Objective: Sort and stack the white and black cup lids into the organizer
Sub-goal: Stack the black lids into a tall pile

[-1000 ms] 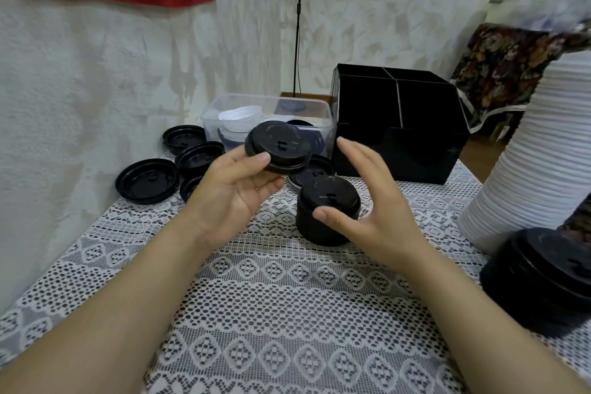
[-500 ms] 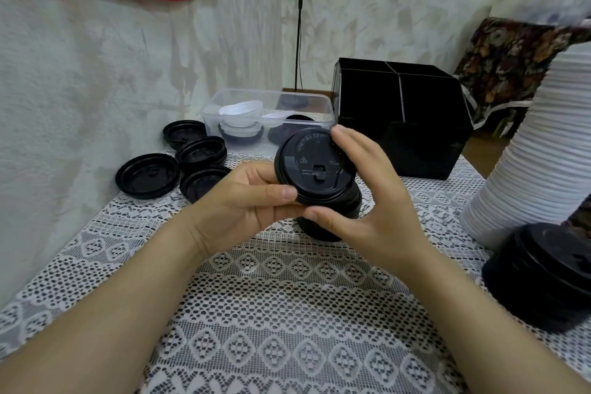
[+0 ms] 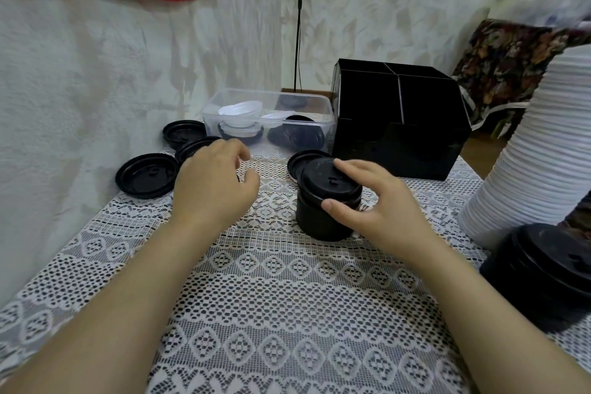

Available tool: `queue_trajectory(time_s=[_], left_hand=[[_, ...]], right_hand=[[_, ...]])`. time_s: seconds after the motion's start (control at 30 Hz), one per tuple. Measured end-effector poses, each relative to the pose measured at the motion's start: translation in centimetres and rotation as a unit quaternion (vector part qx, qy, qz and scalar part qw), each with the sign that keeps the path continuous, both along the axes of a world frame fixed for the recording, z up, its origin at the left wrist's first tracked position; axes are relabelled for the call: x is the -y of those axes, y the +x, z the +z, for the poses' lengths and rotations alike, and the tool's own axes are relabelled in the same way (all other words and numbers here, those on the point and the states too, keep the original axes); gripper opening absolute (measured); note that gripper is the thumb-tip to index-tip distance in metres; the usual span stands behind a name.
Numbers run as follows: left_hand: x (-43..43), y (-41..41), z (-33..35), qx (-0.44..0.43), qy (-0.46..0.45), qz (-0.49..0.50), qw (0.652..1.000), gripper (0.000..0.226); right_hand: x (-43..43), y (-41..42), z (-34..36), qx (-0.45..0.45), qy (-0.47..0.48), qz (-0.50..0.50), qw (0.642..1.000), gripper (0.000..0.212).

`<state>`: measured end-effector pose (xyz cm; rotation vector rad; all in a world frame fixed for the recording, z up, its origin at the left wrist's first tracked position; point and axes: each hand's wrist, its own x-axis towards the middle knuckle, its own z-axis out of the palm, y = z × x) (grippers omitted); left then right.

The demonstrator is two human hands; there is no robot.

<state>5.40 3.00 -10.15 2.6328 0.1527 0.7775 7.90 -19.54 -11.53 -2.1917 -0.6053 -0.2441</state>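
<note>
A short stack of black lids stands mid-table on the lace cloth. My right hand pinches the top black lid, slightly tilted on the stack, thumb on its front rim and fingers on top. My left hand hovers to the left, fingers loosely curled and holding nothing, above several loose upturned black lids. The black divided organizer stands behind the stack. Another black lid lies just behind the stack.
A clear plastic tub with white and black lids sits left of the organizer. A tall leaning stack of white lids and a low black lid stack fill the right edge. A wall bounds the left side.
The black lid went from my left hand to my right and now sits on the stack. My left hand has let go and moved left toward the loose lids.
</note>
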Motion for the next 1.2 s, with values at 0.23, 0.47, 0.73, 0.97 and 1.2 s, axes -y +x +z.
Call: queue_trajectory(time_s=[0.23, 0.47, 0.73, 0.97, 1.2], left_hand=[[-0.4, 0.2, 0.1, -0.176, 0.069, 0.078, 0.979, 0.036], [-0.7, 0.2, -0.4, -0.189, 0.07, 0.067, 0.977, 0.025], [0.7, 0.7, 0.2, 0.029, -0.36, -0.039, 0.932, 0.018], [0.7, 0.5, 1.1, 0.023, -0.627, -0.095, 0.772, 0.021], [0.5, 0.5, 1.4, 0.016, -0.729, -0.182, 0.66, 0.028]], right_hand=[[0.0, 0.1, -0.3, -0.034, -0.028, -0.001, 0.999, 0.067], [0.2, 0.1, -0.3, -0.058, -0.047, 0.0, 0.997, 0.069], [0.2, 0.0, -0.3, -0.044, -0.053, -0.004, 0.998, 0.07], [0.2, 0.0, -0.3, -0.037, -0.055, -0.005, 0.998, 0.07], [0.1, -0.3, 0.0, 0.013, -0.069, -0.004, 0.998, 0.091]])
